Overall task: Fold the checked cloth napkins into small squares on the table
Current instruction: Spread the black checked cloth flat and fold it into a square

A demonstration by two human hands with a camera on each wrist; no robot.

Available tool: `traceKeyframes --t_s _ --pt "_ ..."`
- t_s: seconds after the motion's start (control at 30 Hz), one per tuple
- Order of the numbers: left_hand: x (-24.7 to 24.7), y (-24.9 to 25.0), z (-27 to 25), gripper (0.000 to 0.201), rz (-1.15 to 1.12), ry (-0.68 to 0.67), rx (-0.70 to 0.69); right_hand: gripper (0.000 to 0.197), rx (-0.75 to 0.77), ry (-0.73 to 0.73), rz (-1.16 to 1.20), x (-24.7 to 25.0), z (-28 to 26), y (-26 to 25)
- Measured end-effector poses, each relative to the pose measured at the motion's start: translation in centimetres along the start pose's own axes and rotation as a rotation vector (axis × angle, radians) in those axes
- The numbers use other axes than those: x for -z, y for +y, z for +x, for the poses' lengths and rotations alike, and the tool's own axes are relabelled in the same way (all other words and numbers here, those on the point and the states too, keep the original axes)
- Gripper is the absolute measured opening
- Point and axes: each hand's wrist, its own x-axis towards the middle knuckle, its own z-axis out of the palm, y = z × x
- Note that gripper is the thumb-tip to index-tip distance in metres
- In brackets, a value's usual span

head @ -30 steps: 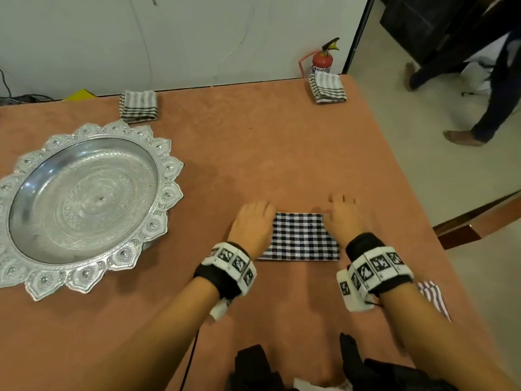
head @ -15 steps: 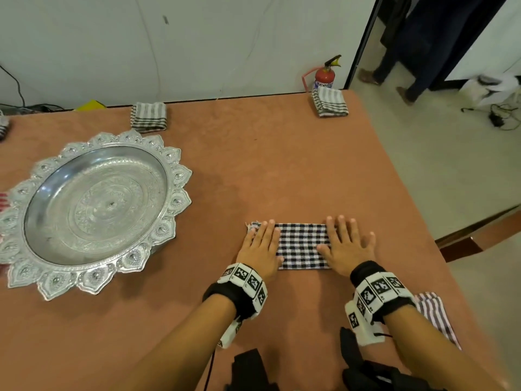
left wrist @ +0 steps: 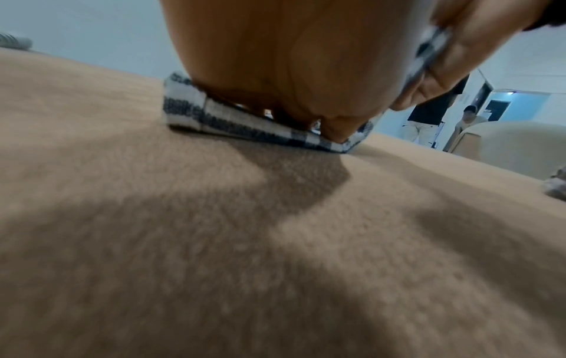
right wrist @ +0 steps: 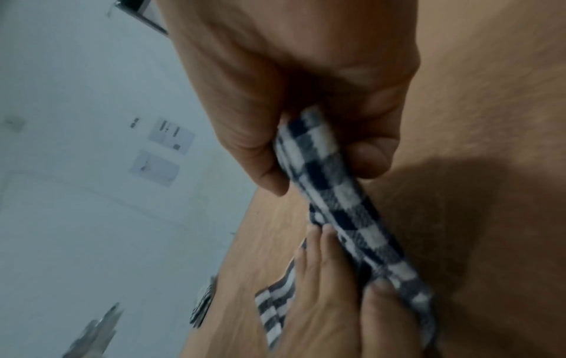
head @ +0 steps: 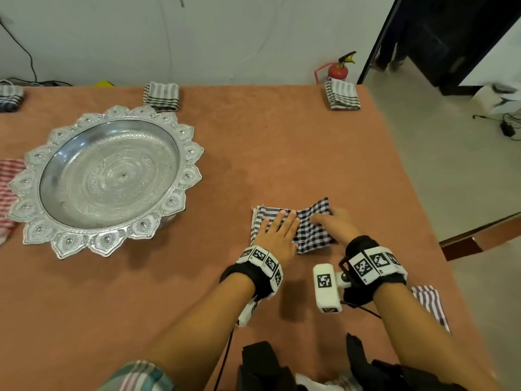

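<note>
A dark blue and white checked napkin lies folded into a strip on the brown table in front of me. My left hand lies flat on its left half with straight fingers, pressing it down. My right hand pinches the napkin's right end between thumb and fingers and holds it lifted off the table. The right wrist view shows that pinch on the checked napkin, with my left hand's fingers on the cloth below. In the left wrist view the palm rests on the napkin.
A large ornate silver tray stands at the left. Folded striped napkins lie at the far edge, the far right corner and the far left. Another striped cloth lies under my right forearm, a red-striped one beside the tray.
Half a second ago both hands lay flat on the ends of the napkin. Now my right hand has pinched the right end and raised it leftward; the left hand has slid toward the middle.
</note>
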Motion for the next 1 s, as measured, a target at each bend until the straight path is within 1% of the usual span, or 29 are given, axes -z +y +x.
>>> traceKeyframes --t_s 0.13,0.17,0.2,0.23,0.3,0.33,0.4,0.47,0.53,0.6,0.67,0.73,0.77,0.8,0.83,0.87,0.9,0.93,0.97,1.0 --pt "1.2 -0.8 -0.1 0.067 -0.038 -0.016 -0.059 0.013 0.092 -0.029 -0.104 -2.7 -0.2 -1.6" --pt "1.7 -1.2 -0.5 0.068 -0.068 0.032 -0.066 0.021 0.112 -0.023 -0.149 -3.4 -0.2 -1.9" --pt "2.1 -1.6 -1.1 0.066 -0.108 0.107 -0.06 0.03 0.132 -0.01 -0.195 -4.0 -0.2 -2.1" --pt "2.4 -2.2 -2.0 0.061 -0.149 0.198 -0.044 0.035 0.155 -0.009 -0.236 -4.5 0.0 -2.3" --pt "2.5 -3.2 -3.9 0.054 -0.22 0.339 -0.004 0.035 0.2 -0.02 -0.344 -5.7 0.0 -2.4" --pt "2.4 -3.8 -4.9 0.052 -0.261 0.38 0.027 0.034 0.218 -0.027 -0.403 -6.4 0.0 -2.4" --pt "2.1 -4.7 -6.5 0.048 -0.332 0.413 0.084 0.03 0.237 -0.035 -0.539 -7.8 -0.3 -2.4" --pt "1.8 -5.2 -7.4 0.043 -0.369 0.414 0.115 0.02 0.262 -0.036 -0.621 -9.0 -0.5 -2.2" --pt "1.5 -5.6 -8.2 0.042 -0.383 0.402 0.135 0.022 0.292 -0.061 -0.648 -9.9 -0.8 -1.9" --pt "1.3 -5.8 -8.7 0.042 -0.393 0.403 0.146 0.025 0.315 -0.078 -0.627 -10.4 -1.1 -1.6" --pt "1.3 -5.8 -8.8 0.043 -0.405 0.422 0.157 0.023 0.341 -0.107 -0.614 -10.4 -1.4 -1.3" --pt "1.6 -5.4 -8.6 0.043 -0.41 0.446 0.152 0.014 0.339 -0.151 -0.528 -9.6 -1.3 -1.0" --pt "1.8 -5.1 -8.3 0.044 -0.4 0.454 0.143 0.012 0.338 -0.164 -0.436 -9.1 -1.3 -0.7" --pt "2.1 -4.7 -8.0 0.046 -0.383 0.454 0.127 0.019 0.347 -0.14 -0.343 -8.4 -1.3 -0.3" --pt "2.4 -4.2 -7.6 0.048 -0.357 0.444 0.108 0.025 0.375 -0.082 -0.263 -7.7 -1.3 0.1" --pt "2.7 -3.7 -7.1 0.05 -0.316 0.423 0.087 0.027 0.425 0.005 -0.239 -6.9 -1.4 0.4" --pt "2.9 -3.2 -6.5 0.053 -0.257 0.394 0.068 0.03 0.486 0.096 -0.277 -6.2 -1.4 0.6" --pt "2.9 -2.8 -5.8 0.055 -0.188 0.356 0.056 0.035 0.536 0.156 -0.388 -5.6 -1.2 0.8" --pt "2.9 -2.6 -5.2 0.056 -0.122 0.311 0.052 0.042 0.564 0.16 -0.556 -5.2 -1.1 0.9" --pt "2.7 -2.5 -4.6 0.056 -0.07 0.259 0.056 0.051 0.564 0.105 -0.75 -5.1 -1.1 1.1"
